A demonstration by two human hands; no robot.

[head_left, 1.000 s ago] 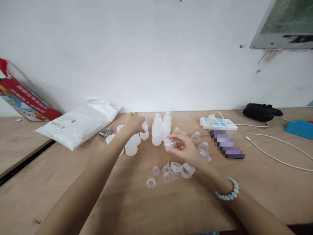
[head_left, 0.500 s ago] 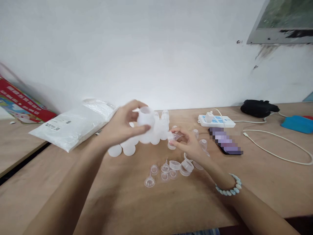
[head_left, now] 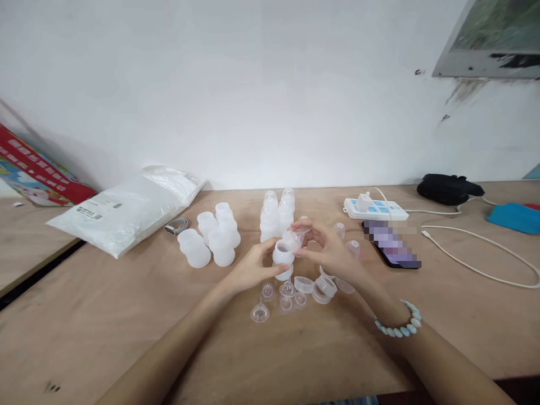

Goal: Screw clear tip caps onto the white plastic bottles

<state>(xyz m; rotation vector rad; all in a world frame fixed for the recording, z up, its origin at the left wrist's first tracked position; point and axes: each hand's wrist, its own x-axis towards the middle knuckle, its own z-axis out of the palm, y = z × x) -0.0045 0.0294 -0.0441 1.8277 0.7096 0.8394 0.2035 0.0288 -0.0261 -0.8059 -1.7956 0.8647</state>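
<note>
- The wooden desk (head_left: 236, 360) spreads under everything, running up to the pale wall.
- My arms reach in from both sides and my hands meet near the middle. My left hand (head_left: 253, 265) curls round a white bottle (head_left: 283, 259), thumb across its near side; my right hand (head_left: 333, 247) arches over beside it, fingers pinching a clear piece (head_left: 300, 237) next to the bottle's open mouth.
- A white plastic bag (head_left: 130, 208) lies far left, before a red printed box (head_left: 46, 174) cut off by the edge.
- Open white bottles (head_left: 222, 247) stand clustered left of my hands, well clear of them.
- On the right sit a black pouch (head_left: 449, 189), a phone (head_left: 390, 246) and a power strip (head_left: 376, 210), all beyond my fingers.
- Capped bottles (head_left: 270, 218) stand in two rows just behind the one I hold; I cannot tell whether that one touches the desk.
- Clear caps (head_left: 352, 250) lie behind my right hand, partly covered by it.
- Clear rings (head_left: 324, 288) crowd the space below my right palm.
- Small clear teats (head_left: 260, 313) lie just in front of the held bottle, closest to me.
</note>
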